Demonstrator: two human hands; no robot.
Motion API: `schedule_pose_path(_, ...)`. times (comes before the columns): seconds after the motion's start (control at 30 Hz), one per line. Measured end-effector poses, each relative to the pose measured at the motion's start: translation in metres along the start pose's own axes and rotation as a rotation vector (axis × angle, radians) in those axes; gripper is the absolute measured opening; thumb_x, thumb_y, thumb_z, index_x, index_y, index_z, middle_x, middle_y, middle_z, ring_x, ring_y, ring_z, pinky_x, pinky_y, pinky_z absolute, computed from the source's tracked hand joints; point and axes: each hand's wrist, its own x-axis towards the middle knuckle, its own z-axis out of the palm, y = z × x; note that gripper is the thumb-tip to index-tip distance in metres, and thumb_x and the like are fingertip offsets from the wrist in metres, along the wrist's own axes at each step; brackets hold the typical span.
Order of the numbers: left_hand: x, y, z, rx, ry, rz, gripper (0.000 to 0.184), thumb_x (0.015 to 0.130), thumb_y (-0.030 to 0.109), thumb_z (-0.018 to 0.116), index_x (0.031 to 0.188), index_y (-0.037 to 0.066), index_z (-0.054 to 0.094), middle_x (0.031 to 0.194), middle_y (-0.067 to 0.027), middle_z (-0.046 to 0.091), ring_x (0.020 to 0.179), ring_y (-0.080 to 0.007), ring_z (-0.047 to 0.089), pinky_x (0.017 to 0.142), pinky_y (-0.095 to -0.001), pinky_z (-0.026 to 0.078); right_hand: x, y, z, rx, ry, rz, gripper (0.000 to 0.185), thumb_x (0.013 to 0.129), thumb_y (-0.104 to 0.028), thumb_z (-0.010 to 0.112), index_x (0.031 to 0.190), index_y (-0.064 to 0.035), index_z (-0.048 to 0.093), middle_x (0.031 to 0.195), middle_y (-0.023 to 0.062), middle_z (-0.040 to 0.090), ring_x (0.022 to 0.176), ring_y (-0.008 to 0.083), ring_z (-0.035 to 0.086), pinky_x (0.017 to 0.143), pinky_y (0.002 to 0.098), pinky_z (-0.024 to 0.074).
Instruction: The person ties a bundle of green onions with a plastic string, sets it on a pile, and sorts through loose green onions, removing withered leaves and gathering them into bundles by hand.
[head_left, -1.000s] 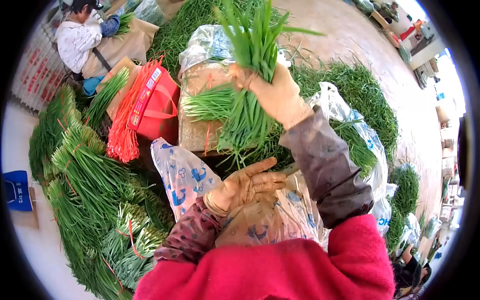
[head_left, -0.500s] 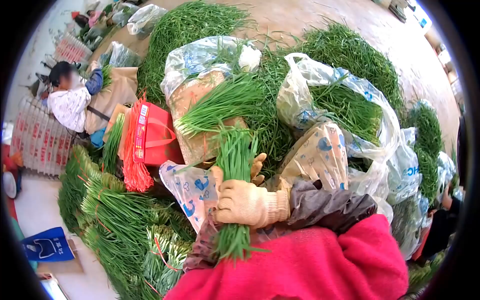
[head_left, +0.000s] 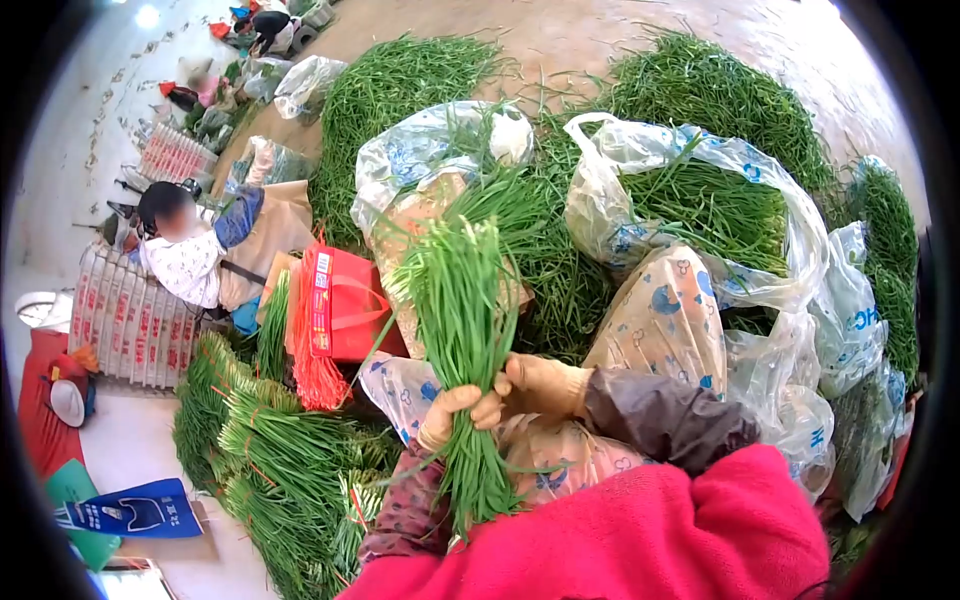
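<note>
In front of my chest a bunch of chives [head_left: 465,300] stands nearly upright, pale cut ends at the top and leaf tips hanging below. My gloved left hand [head_left: 447,415] is closed around its lower part from the left. My gloved right hand [head_left: 545,384] grips it from the right, with thumb and fingers bent against the stalks. Behind the bunch, more loose chives lie on a worn board [head_left: 405,225]. Patterned plastic sheeting [head_left: 575,455] covers my lap.
A red bag [head_left: 350,305] with red ties [head_left: 318,365] stands left, above tied chive bundles [head_left: 290,440]. An open plastic bag [head_left: 800,240] of chives is at right. Loose chives [head_left: 720,110] cover the floor behind. A co-worker [head_left: 185,245] sits at left beside stacked crates [head_left: 130,320].
My right hand has moved from across the front of the bunch to its right side. The left hand now shows at the left. The whole view has shifted, with surroundings lower and further right.
</note>
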Motion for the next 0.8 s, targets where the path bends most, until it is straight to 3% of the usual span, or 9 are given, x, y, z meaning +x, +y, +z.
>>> schedule_pose_path(0.03,-0.005,-0.001,0.006,0.0,0.01,-0.05,0.047,0.086,0.023,0.065,0.12,-0.005,0.049,0.097,-0.0084,0.055,0.06,-0.008,0.041,0.054,-0.0223,0.036,0.011,0.01,-0.02,0.15,-0.146,-0.025,0.09,0.078,-0.066,0.061,0.141,-0.0067,0.035,0.13,0.012,0.054,0.117,0.0303,0.053,0.097,0.0469,0.043)
schedule_pose_path(0.13,-0.021,-0.003,-0.002,0.073,-0.018,-0.258,0.047,0.086,0.024,0.066,0.119,-0.006,0.051,0.091,-0.0104,0.059,0.059,-0.0095,0.043,0.054,-0.0233,0.038,0.027,-0.009,-0.008,0.229,0.263,-0.381,0.078,0.077,-0.069,0.06,0.126,-0.0081,0.055,0.121,0.0122,0.061,0.11,0.0296,0.056,0.103,0.0434,0.0396)
schedule_pose_path(0.3,-0.051,0.0,-0.007,0.216,0.032,-0.578,0.038,0.082,0.022,0.068,0.106,-0.005,0.058,0.065,-0.0084,0.055,0.053,-0.0149,0.047,0.052,-0.029,0.039,0.01,-0.011,-0.107,0.225,0.806,-0.358,0.067,0.083,-0.063,0.059,0.124,-0.0097,0.058,0.116,0.0097,0.062,0.103,0.0254,0.059,0.088,0.0431,0.0502)
schedule_pose_path(0.37,-0.066,-0.007,-0.012,0.166,0.039,-0.583,0.037,0.082,0.022,0.067,0.105,-0.005,0.058,0.062,-0.0081,0.054,0.053,-0.0153,0.047,0.052,-0.0292,0.04,0.009,-0.021,-0.091,0.322,0.935,-0.407,0.05,0.095,-0.045,0.052,0.128,-0.0082,0.055,0.11,0.01,0.061,0.09,0.0225,0.059,0.08,0.0389,0.0495)
schedule_pose_path(0.47,-0.073,-0.001,-0.002,0.147,0.058,-0.593,0.034,0.082,0.021,0.067,0.103,-0.004,0.056,0.058,-0.0085,0.052,0.051,-0.0164,0.047,0.05,-0.0302,0.039,0.007,-0.034,-0.126,0.331,0.669,-0.507,0.029,0.101,-0.02,0.039,0.12,-0.0053,0.055,0.084,0.0042,0.056,0.065,0.0141,0.049,0.059,0.0319,0.0447)
schedule_pose_path(0.5,-0.075,0.002,0.001,0.12,0.044,-0.622,0.034,0.082,0.02,0.067,0.104,-0.004,0.056,0.059,-0.0084,0.052,0.05,-0.0166,0.047,0.049,-0.0303,0.039,0.003,-0.042,-0.127,0.094,1.023,-0.334,0.023,0.1,-0.015,0.036,0.109,-0.0048,0.055,0.071,-0.0014,0.048,0.052,0.0088,0.036,0.048,0.0258,0.0346)
schedule_pose_path(0.67,-0.095,0.016,0.002,0.176,0.22,-0.661,0.039,0.079,0.01,0.071,0.111,-0.003,0.055,0.064,-0.0077,0.057,0.049,-0.0162,0.051,0.046,-0.0287,0.041,-0.037,-0.08,-0.165,0.457,1.04,-0.636,0.02,0.097,-0.019,0.039,0.103,-0.01,0.056,0.067,-0.0062,0.047,0.046,0.0074,0.033,0.044,0.0272,0.0248)
schedule_pose_path(0.73,-0.102,0.022,-0.005,0.248,0.259,-0.661,0.04,0.077,0.007,0.072,0.112,-0.001,0.055,0.069,-0.0074,0.059,0.047,-0.0159,0.052,0.044,-0.0278,0.043,-0.04,-0.104,-0.156,0.221,1.088,-0.603,0.023,0.099,-0.026,0.044,0.106,-0.0092,0.058,0.072,-0.0037,0.052,0.045,0.0062,0.029,0.043,0.0259,0.0214)
schedule_pose_path(0.8,-0.102,0.027,-0.007,0.481,0.296,-0.576,0.045,0.075,0.013,0.074,0.114,-0.002,0.056,0.081,-0.0088,0.062,0.052,-0.0154,0.054,0.047,-0.0279,0.042,-0.033,-0.124,-0.107,-0.234,1.111,-0.427,0.028,0.098,-0.029,0.051,0.114,-0.0077,0.059,0.084,-0.0006,0.061,0.05,0.0079,0.044,0.046,0.0242,0.0342)
